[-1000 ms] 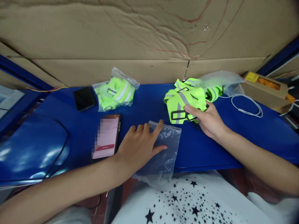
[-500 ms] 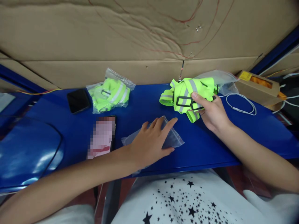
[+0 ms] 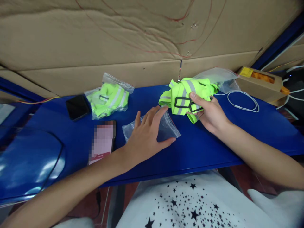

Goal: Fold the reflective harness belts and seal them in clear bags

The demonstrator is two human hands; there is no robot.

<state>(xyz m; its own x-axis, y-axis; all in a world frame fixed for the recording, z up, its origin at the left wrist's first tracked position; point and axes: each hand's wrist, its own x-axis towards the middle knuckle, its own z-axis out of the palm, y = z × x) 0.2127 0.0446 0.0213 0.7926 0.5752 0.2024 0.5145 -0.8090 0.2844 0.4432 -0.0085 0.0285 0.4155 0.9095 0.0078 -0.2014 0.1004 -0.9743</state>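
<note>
My right hand (image 3: pixel 210 111) grips a bundled neon-yellow reflective vest (image 3: pixel 190 91) with grey stripes and black buckles, thumb on top. Its elastic straps hang out at the left and below. A clear zip bag (image 3: pixel 167 126) lies on the blue table under my left hand (image 3: pixel 146 131), whose fingers are spread wide and whose thumb points right. Part of the bag is hidden by that hand; whether the palm presses on it I cannot tell. Farther left, a second neon-yellow vest (image 3: pixel 110 98) is folded inside a clear bag.
A black phone or flat device (image 3: pixel 77 107) and a phone with a lit, blurred screen (image 3: pixel 103 139) lie at the left. Behind the held vest is another clear bag (image 3: pixel 217 76). A white cable (image 3: pixel 244 101) and a cardboard box (image 3: pixel 258 84) sit at the right, before a cardboard wall (image 3: pixel 118 41).
My left hand and the clear bag beneath it have shifted away from the table's front edge. The fingers are spread wider. My right hand keeps its hold on the vest.
</note>
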